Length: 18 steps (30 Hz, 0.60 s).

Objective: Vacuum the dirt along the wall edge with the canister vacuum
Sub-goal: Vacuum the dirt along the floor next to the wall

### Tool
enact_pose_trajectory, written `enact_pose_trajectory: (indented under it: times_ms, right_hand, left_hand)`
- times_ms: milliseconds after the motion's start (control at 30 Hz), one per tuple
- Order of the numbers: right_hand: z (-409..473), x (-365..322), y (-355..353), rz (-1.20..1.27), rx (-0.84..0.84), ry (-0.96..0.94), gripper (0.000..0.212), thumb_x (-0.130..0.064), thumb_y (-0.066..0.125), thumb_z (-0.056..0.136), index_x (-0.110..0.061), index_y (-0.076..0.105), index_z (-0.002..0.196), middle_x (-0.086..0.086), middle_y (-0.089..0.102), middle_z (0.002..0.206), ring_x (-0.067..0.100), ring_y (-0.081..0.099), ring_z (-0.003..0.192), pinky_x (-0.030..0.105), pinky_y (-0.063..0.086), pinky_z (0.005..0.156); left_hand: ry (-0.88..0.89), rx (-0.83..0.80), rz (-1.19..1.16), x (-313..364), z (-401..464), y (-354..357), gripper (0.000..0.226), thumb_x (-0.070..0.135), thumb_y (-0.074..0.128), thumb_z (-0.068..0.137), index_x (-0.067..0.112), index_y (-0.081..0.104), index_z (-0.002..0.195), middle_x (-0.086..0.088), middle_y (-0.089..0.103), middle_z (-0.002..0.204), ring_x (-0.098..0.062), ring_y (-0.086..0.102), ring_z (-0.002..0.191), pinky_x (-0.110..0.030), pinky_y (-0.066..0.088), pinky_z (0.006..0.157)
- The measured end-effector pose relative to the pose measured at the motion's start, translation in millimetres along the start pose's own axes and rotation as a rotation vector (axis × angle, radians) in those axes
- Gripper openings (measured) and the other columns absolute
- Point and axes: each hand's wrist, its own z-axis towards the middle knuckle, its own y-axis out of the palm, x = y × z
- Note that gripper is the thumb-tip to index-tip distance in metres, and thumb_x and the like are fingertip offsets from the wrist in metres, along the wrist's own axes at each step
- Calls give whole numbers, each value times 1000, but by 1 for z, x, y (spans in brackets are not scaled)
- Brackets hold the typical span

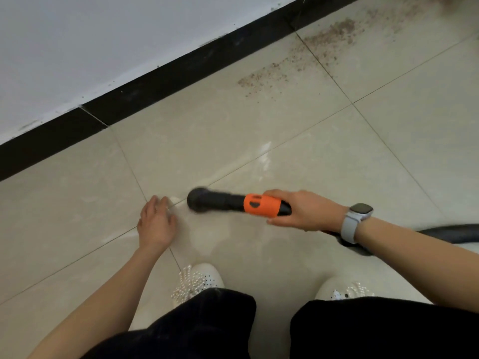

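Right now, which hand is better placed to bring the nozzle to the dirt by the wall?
Right. The right hand already grips the orange-and-black vacuum nozzle, and the brown dirt beside the black baseboard lies on its side. The left hand is open, holding nothing.

Right hand (305, 211): grips the orange-and-black plastic vacuum nozzle (233, 203), pointing left.
Left hand (156, 224): fingers loose, empty, above beige floor tiles (77, 203).
Brown dirt (298, 63): scattered beside the black baseboard (168, 79).
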Motion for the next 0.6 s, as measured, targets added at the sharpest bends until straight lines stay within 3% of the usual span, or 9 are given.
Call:
enact_pose_trajectory:
  times_ms: [100,233,333,467,600]
  right_hand:
    - [-9,6,7,-167,-67,-56,58,-54,60,84,-39,39,136,-2,67,103,22,61,83,28,40,69]
    - [-15,29,-12,-42,163,61,60,-52,61,84,-36,39,137,0,67,112,25,63,87,32,46,77]
    - [-19,31,-17,-31,161,64,59,-51,61,84,-36,39,137,0,68,107,16,56,67,29,43,70]
    - [-18,13,4,-162,31,-37,57,-55,58,85,-41,37,136,-2,68,99,17,54,72,27,37,65]
    - [0,-3,10,-166,163,-27,55,-57,55,85,-43,36,134,-2,66,94,22,57,76,28,34,62]
  left_hand:
    - [1,37,-19,-2,-2,2,48,12,48,93,8,39,140,-14,23,153,-32,16,140,-46,24,111]
    - [-11,65,-33,6,-3,4,46,12,49,92,10,42,137,-11,26,151,-31,18,139,-47,26,108]
    - [-1,63,-30,10,-3,4,44,11,49,91,10,43,135,-11,26,150,-31,18,138,-47,26,108]
    - [-7,59,-47,8,-1,3,46,11,47,93,9,40,138,-13,24,151,-32,16,139,-47,25,110]
    - [-7,49,-43,5,-3,4,46,13,48,93,10,41,138,-12,23,152,-32,16,139,-47,24,110]
